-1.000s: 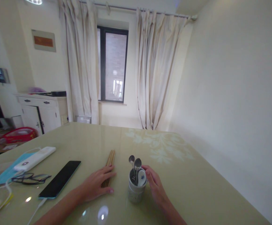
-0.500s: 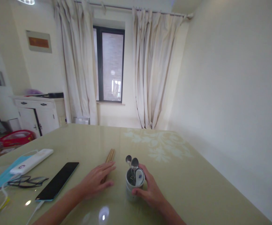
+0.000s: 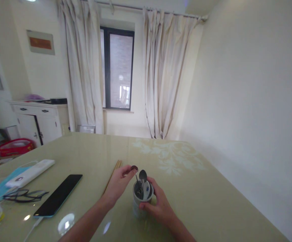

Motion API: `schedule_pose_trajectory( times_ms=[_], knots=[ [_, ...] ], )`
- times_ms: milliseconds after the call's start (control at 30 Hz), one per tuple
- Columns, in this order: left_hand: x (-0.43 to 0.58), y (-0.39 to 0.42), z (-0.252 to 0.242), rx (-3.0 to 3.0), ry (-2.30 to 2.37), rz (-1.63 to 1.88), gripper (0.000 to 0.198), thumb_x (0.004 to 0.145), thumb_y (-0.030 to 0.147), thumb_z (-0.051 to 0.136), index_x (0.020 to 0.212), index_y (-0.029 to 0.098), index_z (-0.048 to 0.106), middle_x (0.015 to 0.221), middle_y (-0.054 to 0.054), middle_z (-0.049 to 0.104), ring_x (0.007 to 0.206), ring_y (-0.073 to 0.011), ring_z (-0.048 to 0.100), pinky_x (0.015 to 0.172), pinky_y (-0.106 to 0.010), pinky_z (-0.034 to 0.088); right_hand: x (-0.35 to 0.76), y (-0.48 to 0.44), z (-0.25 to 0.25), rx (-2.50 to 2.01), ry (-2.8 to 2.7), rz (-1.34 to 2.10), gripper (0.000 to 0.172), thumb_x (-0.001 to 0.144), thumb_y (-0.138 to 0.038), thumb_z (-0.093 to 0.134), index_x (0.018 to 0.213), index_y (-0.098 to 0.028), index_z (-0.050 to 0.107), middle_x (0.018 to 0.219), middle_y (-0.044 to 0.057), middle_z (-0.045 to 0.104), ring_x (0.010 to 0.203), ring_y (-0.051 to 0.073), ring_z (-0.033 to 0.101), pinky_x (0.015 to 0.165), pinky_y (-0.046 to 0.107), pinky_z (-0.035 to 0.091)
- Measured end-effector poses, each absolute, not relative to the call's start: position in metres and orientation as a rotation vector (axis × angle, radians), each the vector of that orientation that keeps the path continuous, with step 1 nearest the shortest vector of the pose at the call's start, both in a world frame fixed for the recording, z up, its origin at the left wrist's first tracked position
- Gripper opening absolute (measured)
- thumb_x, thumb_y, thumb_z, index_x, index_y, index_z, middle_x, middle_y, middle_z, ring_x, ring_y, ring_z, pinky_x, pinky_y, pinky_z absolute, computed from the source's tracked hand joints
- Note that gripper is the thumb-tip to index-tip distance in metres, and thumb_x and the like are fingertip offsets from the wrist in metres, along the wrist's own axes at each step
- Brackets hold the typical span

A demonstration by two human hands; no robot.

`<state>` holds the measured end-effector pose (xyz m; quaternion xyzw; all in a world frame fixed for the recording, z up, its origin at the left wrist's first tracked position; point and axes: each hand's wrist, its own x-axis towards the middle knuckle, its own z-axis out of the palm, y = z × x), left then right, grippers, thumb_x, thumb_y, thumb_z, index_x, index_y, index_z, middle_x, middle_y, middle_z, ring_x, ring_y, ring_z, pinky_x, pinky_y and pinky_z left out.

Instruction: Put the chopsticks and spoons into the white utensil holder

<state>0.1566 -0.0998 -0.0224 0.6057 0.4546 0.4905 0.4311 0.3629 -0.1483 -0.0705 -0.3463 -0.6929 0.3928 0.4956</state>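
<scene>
A small pale cup [image 3: 139,201] stands on the glossy table [image 3: 191,188] and holds two metal spoons and a white ceramic spoon [image 3: 146,189]. My right hand [image 3: 158,205] is wrapped round the cup's right side. My left hand [image 3: 119,183] is raised beside the cup, its fingertips pinched on the bowl end of one metal spoon [image 3: 135,170] that stands in the cup. A bundle of wooden chopsticks [image 3: 112,173] lies on the table just left of that hand, partly hidden by it.
On the left of the table lie a black phone [image 3: 58,195] with a cable, black glasses [image 3: 22,195], a white remote [image 3: 30,172] and a blue face mask [image 3: 0,188]. A white cabinet [image 3: 40,119], curtains and a window stand beyond. A wall runs along the right.
My left hand lifted off the chopsticks and moved right to pinch a metal spoon in the cup. My right hand closed round the cup.
</scene>
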Motion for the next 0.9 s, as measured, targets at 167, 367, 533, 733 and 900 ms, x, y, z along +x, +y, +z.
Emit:
schedule_pose_trajectory(
  times_ms=[167,367,533,733,900],
  knots=[
    [0.123,-0.099,0.015,1.154,1.011,1.569,0.056,0.072,0.07,0.082,0.098,0.021,0.076,0.106,-0.007,0.079,0.105,-0.0257,0.071,0.092,-0.034,0.057,0.364,-0.146,-0.08,-0.874,-1.672,0.937,0.089,0.073,-0.061,0.092,0.146,-0.023,0.058,0.139,0.017,0.068,0.128,0.039,0.064,0.112,0.052,0.047],
    [0.05,-0.058,0.024,1.09,1.123,1.707,0.066,0.049,0.065,0.097,0.093,0.021,0.075,0.097,-0.002,0.077,0.082,-0.0152,0.067,0.08,-0.027,0.058,0.366,-0.144,-0.085,-0.878,-1.665,0.949,0.087,0.074,-0.058,0.092,0.146,-0.024,0.057,0.138,0.016,0.069,0.127,0.038,0.065,0.111,0.051,0.048],
    [0.015,-0.033,-0.03,1.098,1.441,1.284,0.074,0.03,0.061,0.1,0.083,0.016,0.075,0.078,-0.004,0.076,0.067,-0.0137,0.064,0.069,-0.028,0.055,0.366,-0.143,-0.083,-0.895,-1.666,0.927,0.082,0.074,-0.054,0.092,0.143,-0.023,0.059,0.14,0.017,0.069,0.128,0.039,0.065,0.109,0.051,0.05],
    [0.013,-0.019,-0.073,1.085,1.598,1.203,0.062,0.033,0.055,0.1,0.066,0.017,0.065,0.057,0.001,0.065,0.057,-0.0143,0.062,0.061,-0.028,0.052,0.359,-0.131,-0.079,-0.868,-1.755,0.929,0.076,0.075,-0.041,0.091,0.142,-0.024,0.057,0.135,0.013,0.07,0.121,0.034,0.069,0.104,0.048,0.055],
    [0.021,-0.004,-0.087,1.181,1.743,1.12,0.046,0.05,0.048,0.095,0.065,0.018,0.063,0.054,0.001,0.063,0.061,-0.0192,0.066,0.062,-0.03,0.053,0.335,-0.113,-0.068,-0.905,-1.757,0.989,0.071,0.073,-0.029,0.086,0.138,-0.026,0.056,0.123,0.008,0.073,0.112,0.03,0.071,0.092,0.042,0.06]
  ],
)
